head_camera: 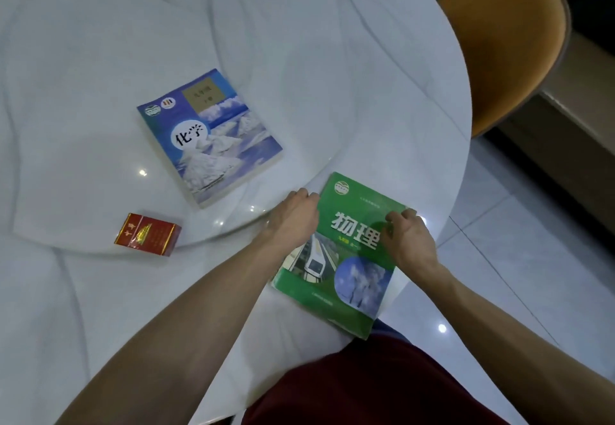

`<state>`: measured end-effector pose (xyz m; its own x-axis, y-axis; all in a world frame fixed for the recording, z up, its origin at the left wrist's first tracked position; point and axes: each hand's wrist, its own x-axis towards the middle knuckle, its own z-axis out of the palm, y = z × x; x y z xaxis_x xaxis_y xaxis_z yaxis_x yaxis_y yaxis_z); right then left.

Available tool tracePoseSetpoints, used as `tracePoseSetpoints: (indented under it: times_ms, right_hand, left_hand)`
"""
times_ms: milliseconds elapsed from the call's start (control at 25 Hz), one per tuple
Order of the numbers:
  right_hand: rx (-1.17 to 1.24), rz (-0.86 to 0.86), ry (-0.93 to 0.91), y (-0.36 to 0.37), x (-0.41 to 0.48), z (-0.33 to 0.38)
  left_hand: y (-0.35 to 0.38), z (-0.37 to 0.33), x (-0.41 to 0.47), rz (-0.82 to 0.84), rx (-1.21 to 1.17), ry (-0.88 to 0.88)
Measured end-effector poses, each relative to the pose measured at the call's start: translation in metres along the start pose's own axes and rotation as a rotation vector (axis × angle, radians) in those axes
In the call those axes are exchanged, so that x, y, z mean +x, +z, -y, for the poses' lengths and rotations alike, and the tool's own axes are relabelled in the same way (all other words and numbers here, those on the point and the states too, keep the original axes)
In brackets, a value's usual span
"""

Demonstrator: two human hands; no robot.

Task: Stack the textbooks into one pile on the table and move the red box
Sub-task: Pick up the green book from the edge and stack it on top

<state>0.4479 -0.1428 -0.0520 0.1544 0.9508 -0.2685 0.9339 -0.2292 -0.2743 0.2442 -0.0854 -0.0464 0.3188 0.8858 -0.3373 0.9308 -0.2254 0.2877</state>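
A green textbook (352,224) lies flat near the table's right front edge. My left hand (294,216) grips its left edge and my right hand (407,236) grips its right edge, fingers curled over the far corner. A blue textbook (209,135) with snowy mountains on its cover lies apart on the raised round centre plate. A small red box (148,234) lies at that plate's front rim, left of my left forearm.
The white marble table (100,308) carries a raised round plate (299,58) in its middle. An orange chair (506,41) stands at the table's right. Tiled floor (519,241) shows beyond the table's right edge.
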Motion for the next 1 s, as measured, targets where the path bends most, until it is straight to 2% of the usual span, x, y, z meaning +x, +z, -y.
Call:
tracePoseSetpoints:
  times_ms: [120, 400, 520, 600, 720, 840, 1000]
  right_hand:
    - [0.077, -0.001, 0.091, 0.008, -0.025, -0.011]
    - [0.460, 0.021, 0.445, 0.029, -0.044, -0.006]
    - [0.659, 0.014, 0.626, 0.029, -0.044, -0.005]
    - [0.744, 0.007, 0.704, 0.026, -0.042, -0.006]
    - [0.797, 0.005, 0.745, 0.024, -0.039, -0.007]
    - [0.867, -0.001, 0.747, 0.027, -0.041, -0.010]
    - [0.995, -0.005, 0.699, 0.028, -0.047, -0.012]
  left_hand:
    - [0.013, -0.006, -0.006, 0.031, -0.069, -0.022]
    - [0.020, -0.015, -0.004, 0.009, -0.305, -0.213]
    - [0.019, -0.009, 0.003, 0.057, -0.508, -0.320]
    - [0.020, -0.002, 0.004, 0.138, -0.664, -0.312]
    - [0.022, 0.004, 0.001, 0.194, -0.822, -0.238]
    - [0.017, 0.002, -0.008, 0.145, -0.942, -0.164]
    - [0.014, 0.009, -0.013, 0.123, -1.083, -0.151]
